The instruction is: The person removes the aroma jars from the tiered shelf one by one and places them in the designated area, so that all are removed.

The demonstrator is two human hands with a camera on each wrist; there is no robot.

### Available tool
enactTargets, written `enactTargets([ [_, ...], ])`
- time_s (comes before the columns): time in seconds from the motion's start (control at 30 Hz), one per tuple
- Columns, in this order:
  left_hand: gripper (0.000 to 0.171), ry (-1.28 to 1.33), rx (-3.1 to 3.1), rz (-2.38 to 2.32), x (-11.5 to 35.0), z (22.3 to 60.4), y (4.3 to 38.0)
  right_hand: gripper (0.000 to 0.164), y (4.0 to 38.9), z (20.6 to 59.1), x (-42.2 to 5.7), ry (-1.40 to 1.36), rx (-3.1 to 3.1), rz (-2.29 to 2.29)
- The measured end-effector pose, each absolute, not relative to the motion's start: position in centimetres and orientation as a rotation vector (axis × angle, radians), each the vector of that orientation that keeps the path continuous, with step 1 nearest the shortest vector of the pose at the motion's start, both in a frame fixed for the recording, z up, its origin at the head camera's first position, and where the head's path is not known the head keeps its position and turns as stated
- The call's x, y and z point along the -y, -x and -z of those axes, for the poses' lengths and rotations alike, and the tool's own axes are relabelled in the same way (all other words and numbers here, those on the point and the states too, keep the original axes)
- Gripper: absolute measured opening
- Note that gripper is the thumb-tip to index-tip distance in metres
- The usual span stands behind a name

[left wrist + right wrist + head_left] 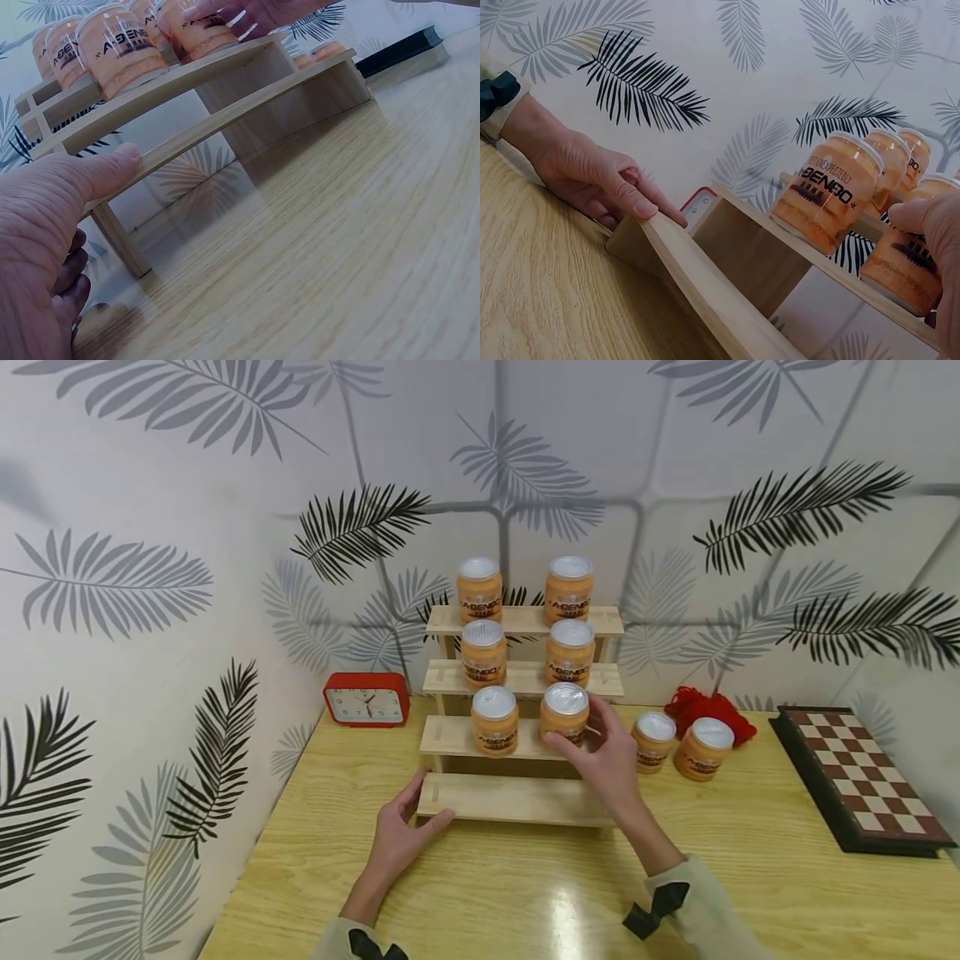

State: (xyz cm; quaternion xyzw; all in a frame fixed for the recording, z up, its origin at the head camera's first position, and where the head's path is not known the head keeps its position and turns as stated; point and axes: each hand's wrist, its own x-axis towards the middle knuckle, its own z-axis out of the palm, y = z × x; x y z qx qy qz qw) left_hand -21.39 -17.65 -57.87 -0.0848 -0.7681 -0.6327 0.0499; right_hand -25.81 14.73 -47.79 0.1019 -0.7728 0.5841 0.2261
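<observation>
Red casing, rounded at the corners, is framing a clock (366, 700) at the far left of the table (510, 893), where yellowish wood grain is running in fine streaks. Nearby, the left hand (399, 837) is gripping the left end of the lowest plank of a stepped stand (517, 797), thumb lying on top. Smooth, pale wood is forming its four narrow tiers. Squat, cylindrical orange jars (484, 664) with shiny, pale lids are standing in a left-hand column on the upper three; three more are making the right-hand column. Its lowest jar (564, 718) is sitting on the second tier up, the right hand's (611, 758) fingers and thumb curling round it. Further right, two tabletop jars (655, 743) are standing before a fuzzy red bundle (731, 718), and a flat, dark-edged chequered board (862, 768) is lying beyond.
</observation>
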Motion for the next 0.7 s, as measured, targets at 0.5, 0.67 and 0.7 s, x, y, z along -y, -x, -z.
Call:
enactTargets([
  [0.5, 0.084, 0.251, 2.346, 1.914, 17.7, 57.9, 21.3, 0.073, 24.5, 46.1, -14.1, -0.317, 2.139, -1.604],
  [0.67, 0.084, 0.263, 2.346, 1.911, 17.8, 58.1, 21.4, 0.077, 25.7, 47.8, -14.3, -0.318, 2.095, -1.584],
  [0.7, 0.084, 0.262, 2.345, 1.915, 17.8, 58.1, 21.4, 0.077, 25.7, 48.0, -14.4, -0.320, 2.086, -1.573],
])
